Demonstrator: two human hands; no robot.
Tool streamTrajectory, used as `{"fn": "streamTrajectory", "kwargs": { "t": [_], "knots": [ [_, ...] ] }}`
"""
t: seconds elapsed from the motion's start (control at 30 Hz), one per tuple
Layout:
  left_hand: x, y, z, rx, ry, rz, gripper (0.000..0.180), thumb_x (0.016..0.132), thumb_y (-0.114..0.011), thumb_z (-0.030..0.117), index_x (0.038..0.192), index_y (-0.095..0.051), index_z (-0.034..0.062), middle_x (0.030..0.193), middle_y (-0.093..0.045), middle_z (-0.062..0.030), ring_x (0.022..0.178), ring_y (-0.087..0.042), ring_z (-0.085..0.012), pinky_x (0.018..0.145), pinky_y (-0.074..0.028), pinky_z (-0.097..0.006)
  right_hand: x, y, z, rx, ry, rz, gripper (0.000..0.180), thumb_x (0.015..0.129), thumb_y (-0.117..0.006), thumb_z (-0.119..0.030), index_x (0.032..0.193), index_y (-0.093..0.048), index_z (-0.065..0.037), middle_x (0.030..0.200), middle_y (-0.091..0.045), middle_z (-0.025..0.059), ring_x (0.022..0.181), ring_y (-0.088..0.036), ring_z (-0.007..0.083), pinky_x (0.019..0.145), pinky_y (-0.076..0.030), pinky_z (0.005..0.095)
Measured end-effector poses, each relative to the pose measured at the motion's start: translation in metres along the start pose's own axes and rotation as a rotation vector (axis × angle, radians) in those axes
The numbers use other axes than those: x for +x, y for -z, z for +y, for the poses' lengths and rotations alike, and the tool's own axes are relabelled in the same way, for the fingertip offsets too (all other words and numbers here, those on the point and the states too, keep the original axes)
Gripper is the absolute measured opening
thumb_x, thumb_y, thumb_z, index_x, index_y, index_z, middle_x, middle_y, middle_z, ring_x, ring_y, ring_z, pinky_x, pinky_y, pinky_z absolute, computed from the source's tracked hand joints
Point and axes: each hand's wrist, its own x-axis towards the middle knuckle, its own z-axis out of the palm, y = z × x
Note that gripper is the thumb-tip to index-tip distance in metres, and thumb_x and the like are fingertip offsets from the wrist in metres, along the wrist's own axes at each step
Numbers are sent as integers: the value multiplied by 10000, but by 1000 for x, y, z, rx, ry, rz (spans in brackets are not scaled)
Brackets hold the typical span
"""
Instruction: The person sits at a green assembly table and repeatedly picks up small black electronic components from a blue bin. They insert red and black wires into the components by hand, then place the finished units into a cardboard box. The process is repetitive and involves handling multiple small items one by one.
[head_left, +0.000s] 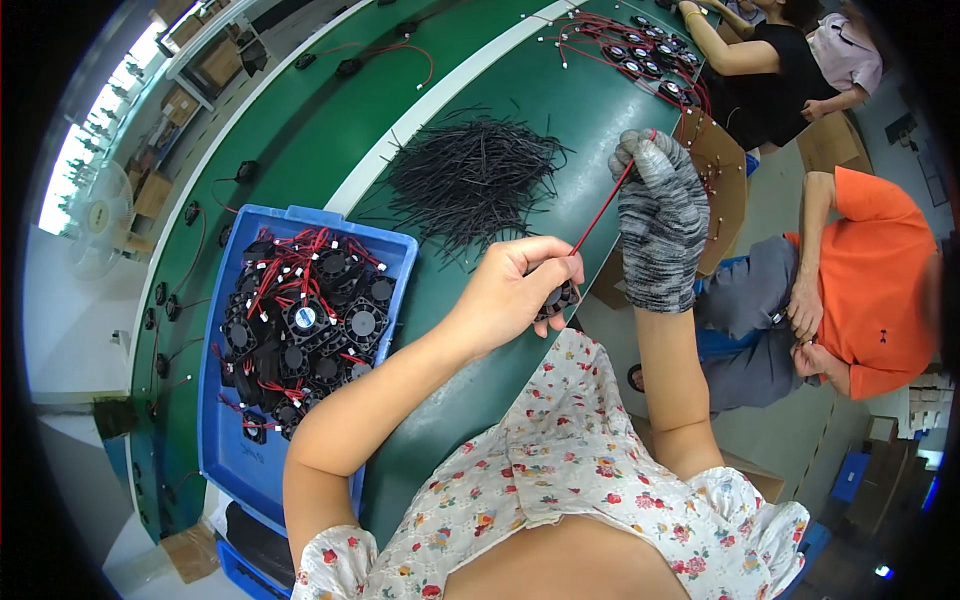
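From my distant seat I have one unit in work: a small black fan, tucked in the palm side of my bare left hand above the near edge of the green table. The left fingers are curled closed around it, thumb and forefinger pinching the red wire that seems to belong to it. My right hand, in a grey knitted glove, has its fingers folded in on the far part of that wire, which runs straight and looks taut between the two hands. I judge this unit to be partway: fan gripped and wire drawn out, but I see no black strip around the wire, though my fingers hide both its ends. Plenty appears to be left. The blue tray to my left holds a heap of fans with tangled red leads, and a loose pile of black strips lies beyond my left hand. Farther up the table sits another cluster of fans with red leads; I can't tell whether those are finished or waiting, so I wouldn't count them as done.
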Motion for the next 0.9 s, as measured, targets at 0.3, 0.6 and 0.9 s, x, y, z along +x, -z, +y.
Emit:
{"fn": "streamTrajectory", "kwargs": {
  "t": [0.3, 0.6, 0.9],
  "knots": [
    [3, 2, -7, -52, -20, 15, 191, 862, -461, 168, 860, -580, 19, 669, -582, -59, 501, -546, -89, 416, -418, -195, -1, -3, 3, -91, -2, 92, 166, 771, -595, -54, 920, -587, 20, 834, -613, 61, 776, -580, 128, 733, -462, 236],
    [3, 7, -5, -238, 98, -83, 223, 853, -452, 175, 893, -562, -14, 648, -550, -68, 439, -490, -96, 385, -373, -197, -4, 8, -13, -810, 655, -406, 227, 668, -657, 13, 880, -621, -59, 821, -631, 59, 735, -592, 177, 710, -457, 268],
    [3, 11, 2, -408, 212, -156, 252, 841, -451, 172, 906, -555, -48, 635, -526, -62, 396, -417, -76, 344, -304, -188, -9, 33, -11, -1220, 752, -858, 337, 658, -619, -130, 989, -594, -182, 973, -604, 20, 811, -598, 190, 744, -465, 315]
  ]
}}
